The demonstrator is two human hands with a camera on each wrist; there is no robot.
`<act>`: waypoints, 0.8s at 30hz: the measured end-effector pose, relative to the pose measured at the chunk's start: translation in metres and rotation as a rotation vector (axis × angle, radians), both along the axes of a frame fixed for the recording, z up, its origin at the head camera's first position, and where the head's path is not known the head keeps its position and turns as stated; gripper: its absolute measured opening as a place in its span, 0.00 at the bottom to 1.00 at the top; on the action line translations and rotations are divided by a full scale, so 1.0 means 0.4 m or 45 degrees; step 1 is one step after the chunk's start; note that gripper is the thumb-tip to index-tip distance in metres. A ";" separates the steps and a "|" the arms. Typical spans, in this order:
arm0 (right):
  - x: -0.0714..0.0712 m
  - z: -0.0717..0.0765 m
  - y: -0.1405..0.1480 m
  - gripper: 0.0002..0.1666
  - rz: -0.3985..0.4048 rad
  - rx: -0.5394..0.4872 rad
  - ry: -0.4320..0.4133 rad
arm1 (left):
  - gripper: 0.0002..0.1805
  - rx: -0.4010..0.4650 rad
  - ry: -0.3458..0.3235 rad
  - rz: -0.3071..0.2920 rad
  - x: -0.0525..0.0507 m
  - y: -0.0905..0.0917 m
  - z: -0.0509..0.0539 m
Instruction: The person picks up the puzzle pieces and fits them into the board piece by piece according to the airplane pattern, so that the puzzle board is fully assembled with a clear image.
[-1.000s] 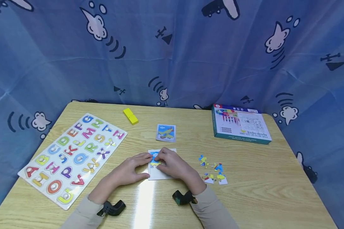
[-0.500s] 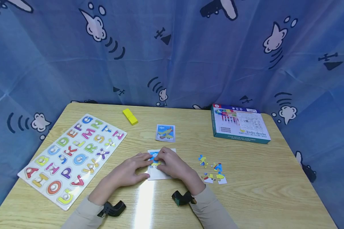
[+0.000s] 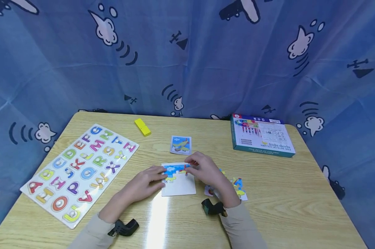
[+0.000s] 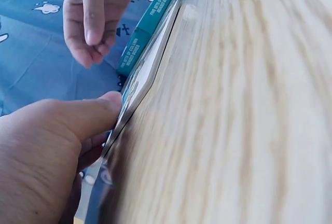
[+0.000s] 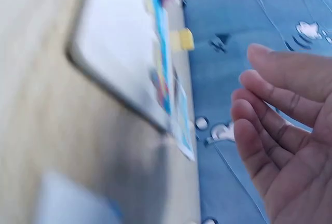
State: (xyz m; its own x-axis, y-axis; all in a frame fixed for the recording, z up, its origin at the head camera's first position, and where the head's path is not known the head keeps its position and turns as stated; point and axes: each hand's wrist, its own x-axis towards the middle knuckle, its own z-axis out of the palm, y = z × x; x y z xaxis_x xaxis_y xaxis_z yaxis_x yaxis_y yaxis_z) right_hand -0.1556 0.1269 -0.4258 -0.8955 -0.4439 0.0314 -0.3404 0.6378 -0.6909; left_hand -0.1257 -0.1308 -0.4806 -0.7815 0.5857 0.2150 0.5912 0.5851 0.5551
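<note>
A small white puzzle board lies in front of me. Blue sky pieces run along its top, and a yellow piece sits at the left. My left hand rests at the board's left edge, fingers fairly straight, fingertips on the pieces and thumb by the edge. Over the upper right corner hovers my right hand. Seen from the right wrist, that hand has loosely bent fingers and holds nothing. Loose puzzle pieces lie to its right, partly hidden by the forearm. Behind the board is a picture card showing a yellow aeroplane.
A white alphabet board with knobbed letters lies at the left. Further back is a yellow block. A green-edged box lies at the back right. Blue curtain fabric hangs behind the wooden table.
My right hand has moved from the board's middle to the right, off the pieces. More of the blue top row now shows. The left hand has stayed in place.
</note>
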 end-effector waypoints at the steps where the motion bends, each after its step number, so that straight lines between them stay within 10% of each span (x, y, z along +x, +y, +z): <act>1: -0.001 0.004 0.015 0.12 -0.005 -0.006 0.006 | 0.19 0.015 0.002 0.015 0.000 0.003 -0.002; 13: 0.036 -0.007 0.226 0.15 -0.132 0.111 -0.060 | 0.16 0.007 -0.023 0.123 0.008 0.022 0.000; 24: 0.044 -0.009 0.260 0.21 -0.167 0.218 -0.181 | 0.17 0.048 -0.059 0.109 0.010 0.014 0.000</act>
State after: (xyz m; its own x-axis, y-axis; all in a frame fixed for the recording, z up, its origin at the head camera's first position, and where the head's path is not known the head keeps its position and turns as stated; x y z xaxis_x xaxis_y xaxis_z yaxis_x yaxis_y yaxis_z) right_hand -0.1381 0.2309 -0.4293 -0.9359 -0.3117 -0.1644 -0.1543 0.7820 -0.6039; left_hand -0.1218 -0.1253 -0.4806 -0.8380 0.5087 0.1976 0.5130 0.6107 0.6032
